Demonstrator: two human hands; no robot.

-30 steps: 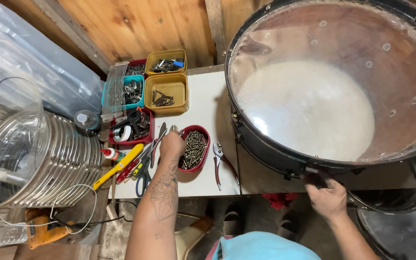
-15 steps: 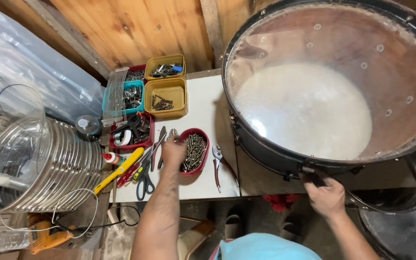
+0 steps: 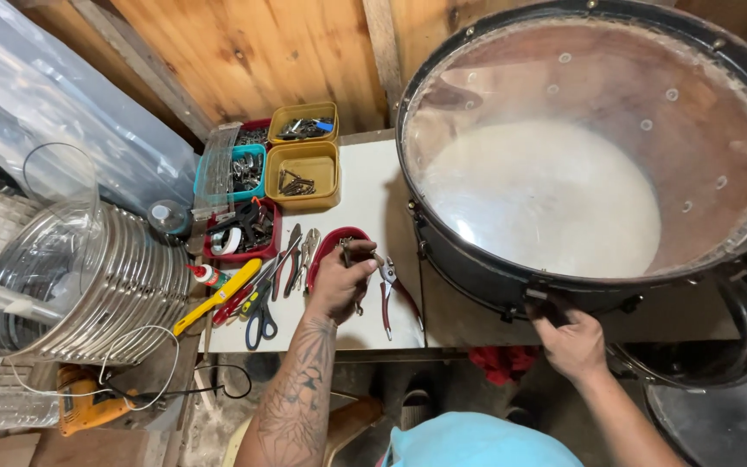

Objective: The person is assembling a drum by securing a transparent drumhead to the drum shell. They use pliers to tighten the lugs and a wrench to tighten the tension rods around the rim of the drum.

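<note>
while the left hand (image 3: pixel 339 281) pinches a small metal piece above the red bowl (image 3: pixel 326 251), the right hand (image 3: pixel 568 337) curls closed on the drum (image 3: pixel 590 147) rim at the surface's front edge.

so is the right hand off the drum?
No, the right hand grips a lug on the near rim of the drum.
</note>
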